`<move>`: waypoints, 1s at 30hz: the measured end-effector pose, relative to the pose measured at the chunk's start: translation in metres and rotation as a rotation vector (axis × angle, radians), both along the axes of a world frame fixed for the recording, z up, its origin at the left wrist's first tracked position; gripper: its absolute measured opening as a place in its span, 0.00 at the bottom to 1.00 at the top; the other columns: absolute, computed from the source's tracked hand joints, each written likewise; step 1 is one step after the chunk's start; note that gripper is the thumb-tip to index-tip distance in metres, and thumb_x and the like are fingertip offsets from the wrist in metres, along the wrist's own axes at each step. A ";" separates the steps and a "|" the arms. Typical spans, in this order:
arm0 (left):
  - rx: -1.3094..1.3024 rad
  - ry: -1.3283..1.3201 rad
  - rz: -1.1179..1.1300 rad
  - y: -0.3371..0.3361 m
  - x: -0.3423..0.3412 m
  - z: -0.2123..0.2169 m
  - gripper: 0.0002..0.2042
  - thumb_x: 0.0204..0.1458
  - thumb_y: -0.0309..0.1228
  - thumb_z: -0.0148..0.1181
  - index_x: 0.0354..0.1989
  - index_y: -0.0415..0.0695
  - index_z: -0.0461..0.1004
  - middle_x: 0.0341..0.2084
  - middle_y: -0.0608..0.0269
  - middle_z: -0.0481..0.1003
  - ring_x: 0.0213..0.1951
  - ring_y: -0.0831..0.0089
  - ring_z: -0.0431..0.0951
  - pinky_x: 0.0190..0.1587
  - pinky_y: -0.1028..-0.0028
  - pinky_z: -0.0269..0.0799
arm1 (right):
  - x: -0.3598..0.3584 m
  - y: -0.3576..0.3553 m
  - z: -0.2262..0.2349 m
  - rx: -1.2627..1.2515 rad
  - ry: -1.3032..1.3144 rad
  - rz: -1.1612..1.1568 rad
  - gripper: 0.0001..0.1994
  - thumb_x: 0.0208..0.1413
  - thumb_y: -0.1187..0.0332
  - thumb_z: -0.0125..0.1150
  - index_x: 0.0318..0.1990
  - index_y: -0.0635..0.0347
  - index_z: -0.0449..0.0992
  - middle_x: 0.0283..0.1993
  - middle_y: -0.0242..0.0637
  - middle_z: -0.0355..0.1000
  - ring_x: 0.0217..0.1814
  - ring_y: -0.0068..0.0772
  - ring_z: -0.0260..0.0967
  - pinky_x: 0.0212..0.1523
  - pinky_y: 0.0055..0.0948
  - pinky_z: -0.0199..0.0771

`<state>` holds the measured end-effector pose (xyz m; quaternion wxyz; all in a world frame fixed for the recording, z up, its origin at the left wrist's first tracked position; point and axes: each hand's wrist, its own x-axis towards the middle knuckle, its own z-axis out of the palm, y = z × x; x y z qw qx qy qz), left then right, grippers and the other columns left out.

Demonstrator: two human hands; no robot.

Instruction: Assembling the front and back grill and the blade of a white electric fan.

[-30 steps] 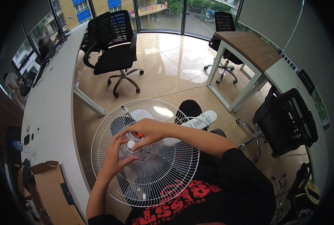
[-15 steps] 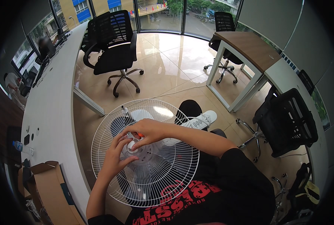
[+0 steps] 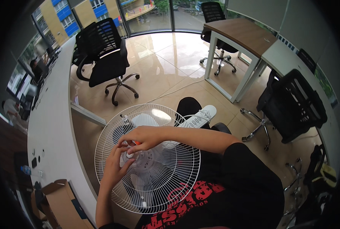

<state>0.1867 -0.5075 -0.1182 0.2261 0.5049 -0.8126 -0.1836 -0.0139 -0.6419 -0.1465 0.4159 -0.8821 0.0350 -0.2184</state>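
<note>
Clock read w/ fan at ctr. Biggest first: long white tabletop (image 3: 51, 122) at 10 o'clock, running away from the person; brown tabletop (image 3: 240, 32) on white legs at 1. Blk mesh office chair (image 3: 107, 70) at 11, 2nd blk chair (image 3: 292, 107) approx 2, both on wheeled bases. Person's blk tee (image 3: 250, 183) w/ red print at 4, near fan rim. Rnd white wire fan guard (image 3: 170, 179) just in front of torso, seen face-on. Open cardboard box (image 3: 63, 202) at 8. White shoe (image 3: 198, 118) at 2, past the rim.

Hands: R forearm comes in from 3, R hand (image 3: 145, 137) over the hub at 12; L forearm up from 7, L hand (image 3: 114, 168) at 9. Smallest: orange bit (image 3: 137, 143) under R hand, partly hidden; sm. white knob (image 3: 129, 155) near guard's ctr, slightly toward 9. R fingers curled in, grasping knob, thumb on its edge. L fingers bent around knob's 8 o'clock side, tips close to R's; can't tell if L actually grips it.
</note>
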 end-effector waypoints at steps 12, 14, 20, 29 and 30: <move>-0.007 -0.036 0.027 -0.004 -0.014 0.008 0.18 0.48 0.29 0.72 0.48 0.40 0.77 0.49 0.50 0.75 0.54 0.49 0.77 0.54 0.59 0.73 | -0.002 0.005 -0.011 -0.313 0.019 -0.346 0.14 0.63 0.57 0.59 0.42 0.58 0.81 0.41 0.41 0.79 0.42 0.45 0.78 0.42 0.41 0.77; -0.046 -0.054 0.006 -0.007 -0.011 0.008 0.18 0.48 0.31 0.73 0.47 0.40 0.77 0.48 0.51 0.76 0.53 0.49 0.78 0.53 0.58 0.74 | 0.002 0.007 -0.015 -0.296 -0.061 -0.392 0.14 0.59 0.60 0.60 0.30 0.62 0.81 0.34 0.45 0.79 0.39 0.50 0.78 0.41 0.46 0.77; -0.253 -0.272 -0.121 -0.020 -0.005 0.013 0.19 0.47 0.38 0.74 0.42 0.41 0.76 0.44 0.55 0.76 0.45 0.53 0.78 0.46 0.59 0.74 | 0.005 0.008 -0.016 -0.288 -0.083 -0.401 0.13 0.59 0.61 0.59 0.31 0.61 0.81 0.31 0.47 0.78 0.36 0.53 0.77 0.40 0.48 0.76; -0.340 -0.479 -0.256 -0.047 -0.001 0.005 0.21 0.52 0.48 0.69 0.27 0.44 0.69 0.27 0.58 0.72 0.29 0.58 0.75 0.32 0.60 0.69 | -0.002 0.003 -0.018 -0.242 0.062 -0.425 0.09 0.61 0.65 0.59 0.41 0.60 0.80 0.36 0.46 0.79 0.41 0.52 0.77 0.43 0.46 0.75; -0.327 -0.457 -0.226 -0.048 -0.002 0.003 0.21 0.52 0.49 0.68 0.25 0.44 0.68 0.24 0.59 0.72 0.26 0.59 0.75 0.30 0.59 0.69 | -0.003 0.002 -0.019 -0.245 0.070 -0.418 0.09 0.61 0.65 0.59 0.41 0.60 0.80 0.36 0.46 0.79 0.41 0.52 0.77 0.43 0.46 0.75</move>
